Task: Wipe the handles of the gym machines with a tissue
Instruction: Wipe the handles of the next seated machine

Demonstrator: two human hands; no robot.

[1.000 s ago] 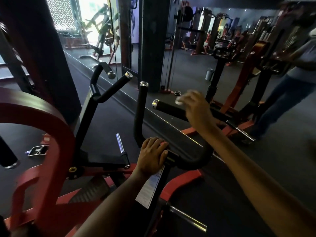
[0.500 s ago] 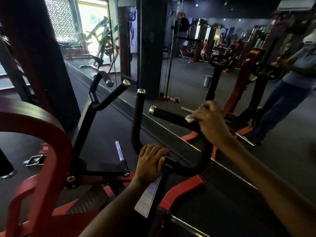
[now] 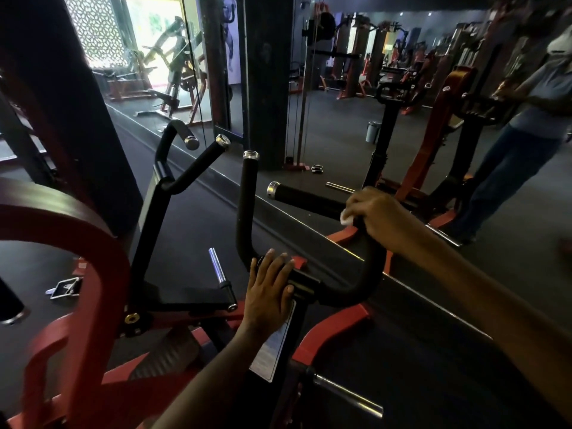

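Note:
A black U-shaped bar with two padded handles stands in front of me. My right hand (image 3: 380, 216) grips the right handle (image 3: 306, 198) near its bend, with a white tissue (image 3: 346, 217) pressed between palm and grip. The handle's chrome end cap (image 3: 273, 189) points left, bare of the hand. My left hand (image 3: 269, 292) rests with straight fingers on the bar's base by the black clamp (image 3: 305, 283). The upright left handle (image 3: 249, 193) rises just above that hand, untouched.
A second pair of black handles (image 3: 198, 164) stands to the left on the red frame (image 3: 77, 274). A chrome weight peg (image 3: 218, 267) sticks up between them. A wall mirror (image 3: 402, 134) runs behind, reflecting machines and a standing person (image 3: 520, 144). A dark pillar (image 3: 266, 72) lies ahead.
My right hand has slid with the tissue along the right handle from near its chrome end towards the bend. The left hand has stayed on the base.

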